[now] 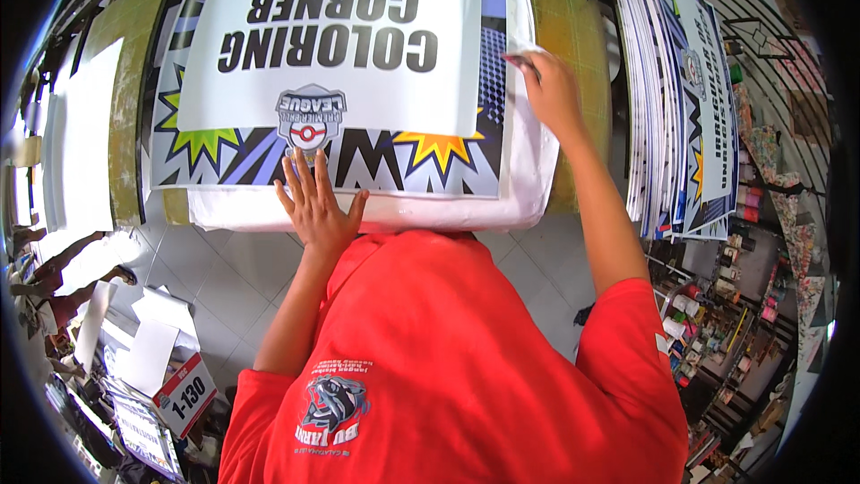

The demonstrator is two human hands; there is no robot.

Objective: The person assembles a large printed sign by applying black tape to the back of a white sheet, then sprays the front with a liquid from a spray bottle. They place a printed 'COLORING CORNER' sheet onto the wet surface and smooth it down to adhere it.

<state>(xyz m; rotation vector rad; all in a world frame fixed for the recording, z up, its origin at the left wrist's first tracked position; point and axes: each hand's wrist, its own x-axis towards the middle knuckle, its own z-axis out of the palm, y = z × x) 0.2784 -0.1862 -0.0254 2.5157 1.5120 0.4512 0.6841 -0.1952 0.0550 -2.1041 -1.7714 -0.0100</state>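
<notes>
A large printed poster board (pixel 345 99) lies upside down to me on a white-covered pad (pixel 528 175). Its white middle carries bold black lettering, and its border shows green and orange bursts with zigzags. My left hand (pixel 318 211) rests on the poster's near edge, fingers spread flat over the lower part of a round emblem. Beside the right edge, my right hand (pixel 548 94) is closed around a small slim tool (pixel 517 60) with a dark reddish end pointing left. Most of that tool is hidden in my fingers, so its exact kind cannot be made out.
At the right stands a thick stack of similar printed boards (pixel 685 108). White sheets (pixel 90 125) lie on the left. A greenish worn tabletop (pixel 582 54) shows around the pad. Beyond are shelves of small goods (pixel 708 332) and another person's limbs (pixel 67 278) at left.
</notes>
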